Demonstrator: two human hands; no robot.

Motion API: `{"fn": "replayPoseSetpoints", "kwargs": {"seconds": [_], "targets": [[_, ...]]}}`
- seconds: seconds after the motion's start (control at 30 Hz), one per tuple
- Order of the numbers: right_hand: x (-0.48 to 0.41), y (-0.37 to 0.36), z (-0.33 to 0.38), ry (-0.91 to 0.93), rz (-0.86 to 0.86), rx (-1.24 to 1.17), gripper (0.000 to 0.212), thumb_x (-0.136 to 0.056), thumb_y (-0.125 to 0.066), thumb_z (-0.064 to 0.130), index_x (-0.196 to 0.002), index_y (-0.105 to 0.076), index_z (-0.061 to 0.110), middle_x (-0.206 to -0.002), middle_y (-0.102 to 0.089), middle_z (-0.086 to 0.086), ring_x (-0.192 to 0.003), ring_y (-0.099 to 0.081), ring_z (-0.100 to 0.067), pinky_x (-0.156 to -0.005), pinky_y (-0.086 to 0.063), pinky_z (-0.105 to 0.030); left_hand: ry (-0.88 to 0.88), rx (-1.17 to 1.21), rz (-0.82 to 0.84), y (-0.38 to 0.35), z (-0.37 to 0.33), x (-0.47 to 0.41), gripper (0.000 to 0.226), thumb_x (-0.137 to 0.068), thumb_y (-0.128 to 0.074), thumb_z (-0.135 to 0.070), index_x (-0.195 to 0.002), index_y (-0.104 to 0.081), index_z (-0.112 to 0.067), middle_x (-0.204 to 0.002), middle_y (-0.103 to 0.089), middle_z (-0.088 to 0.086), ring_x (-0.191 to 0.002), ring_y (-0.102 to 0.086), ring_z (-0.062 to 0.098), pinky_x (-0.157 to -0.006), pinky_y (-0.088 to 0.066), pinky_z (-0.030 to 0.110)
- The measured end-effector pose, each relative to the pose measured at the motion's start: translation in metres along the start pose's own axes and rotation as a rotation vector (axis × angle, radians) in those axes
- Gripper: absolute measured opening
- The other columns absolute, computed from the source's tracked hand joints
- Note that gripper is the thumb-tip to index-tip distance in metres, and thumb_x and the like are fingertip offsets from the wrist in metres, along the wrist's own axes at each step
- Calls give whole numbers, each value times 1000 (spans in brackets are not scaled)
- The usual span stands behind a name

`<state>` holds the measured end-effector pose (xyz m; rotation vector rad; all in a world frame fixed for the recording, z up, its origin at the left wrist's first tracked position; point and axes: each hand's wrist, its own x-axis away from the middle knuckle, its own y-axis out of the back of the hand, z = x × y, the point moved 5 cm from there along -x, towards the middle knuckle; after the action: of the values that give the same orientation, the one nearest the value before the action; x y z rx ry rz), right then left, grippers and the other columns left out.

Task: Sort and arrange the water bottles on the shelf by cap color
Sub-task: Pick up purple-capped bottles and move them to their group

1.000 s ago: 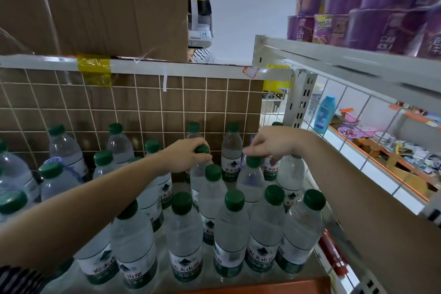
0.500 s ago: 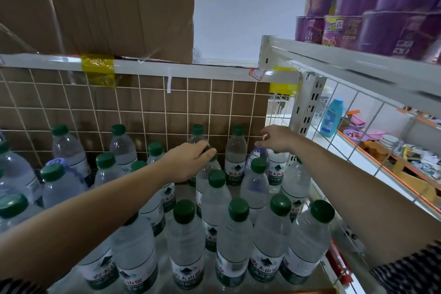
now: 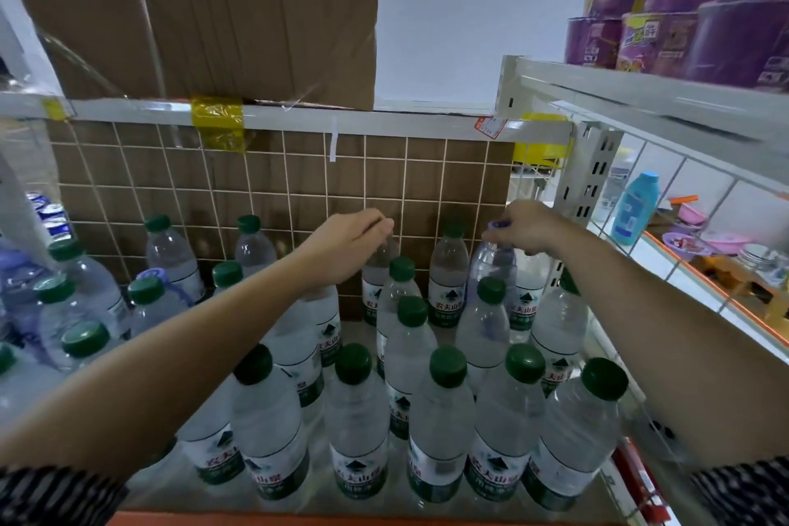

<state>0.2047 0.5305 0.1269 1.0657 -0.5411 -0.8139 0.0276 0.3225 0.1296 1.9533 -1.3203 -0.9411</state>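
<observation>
**Trainee:** Where is the purple-capped bottle (image 3: 491, 265), and how is it held?

**Technician:** It stands in the far right corner of the shelf (image 3: 356, 331), behind the green-capped bottles (image 3: 442, 410). The right hand (image 3: 531, 226) pinches its purple cap (image 3: 496, 224) with narrow, curled fingertips. The cap is probably gripped because it is the only part above the packed neighbours. The base is hidden, so whether the bottle is off the shelf cannot be told.

**Trainee:** And the left hand (image 3: 348, 246)?

**Technician:** Its fingers curl over the top of a far-row bottle (image 3: 376, 273), left of the purple one. The cap colour is covered by the fingers. The hold likely steadies that bottle, or readies it for a move.

**Trainee:** Why remove the purple one?

**Technician:** The right block reads as green caps only, so it appears to be the odd item. The left group (image 3: 85, 303) shows a purple cap among green ones, so more sorting remains. A straight lift seems advisable, since the adjacent bottles stand touching and could tip.
</observation>
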Motion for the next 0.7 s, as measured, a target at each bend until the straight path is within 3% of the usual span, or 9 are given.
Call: {"fn": "replayPoseSetpoints", "kwargs": {"seconds": [0.13,0.27,0.37,0.5,0.63,0.7], "targets": [[15,48,31,80,-171,-5,41,-88,-67,45,-69,-54,11,-65,-50,-5,-60,-49,-16,-50,-29,-29,3,-44,-85,23,-9,5,32,-104,-33,-38,-106,-59,-19,-97,-66,1,-91,-63,20,-75,-51,31],[40,80,68,177,-313,-98,37,-91,-62,45,-77,-58,11,-73,-58,-7,-66,-53,-18,-56,-35,-30,50,52,-190,58,-9,22,32,-104,-34,-37,-109,-60,-18,-102,-67,-1,-97,-64,16,-89,-52,38],[59,95,98,272,-433,-147,44,-93,-59,46,-93,-64,3,-86,-63,-14,-81,-59,-29,-69,-42,-35,49,61,-298,89,-1,42,32,-105,-34,-37,-107,-60,-20,-100,-67,-5,-95,-64,11,-87,-53,35],[73,88,135,337,-493,-384,43,-97,-52,47,-117,-58,9,-100,-61,-4,-91,-57,-21,-70,-44,-30,81,133,-376,123,27,65,29,-105,-36,-32,-99,-63,-21,-95,-69,-4,-90,-67,10,-77,-52,24],[76,66,178,345,-504,-524,39,-96,-49,50,-116,-54,17,-99,-60,0,-97,-59,-21,-85,-50,-40,109,171,-391,151,71,85,28,-104,-39,-30,-96,-64,-22,-95,-71,-2,-91,-68,13,-89,-54,34],[76,56,203,362,-506,-541,39,-95,-49,53,-114,-55,19,-105,-63,-3,-97,-61,-22,-85,-51,-41,122,157,-352,162,94,91,25,-104,-41,-29,-95,-64,-24,-96,-72,-2,-91,-69,14,-91,-54,38]]}}
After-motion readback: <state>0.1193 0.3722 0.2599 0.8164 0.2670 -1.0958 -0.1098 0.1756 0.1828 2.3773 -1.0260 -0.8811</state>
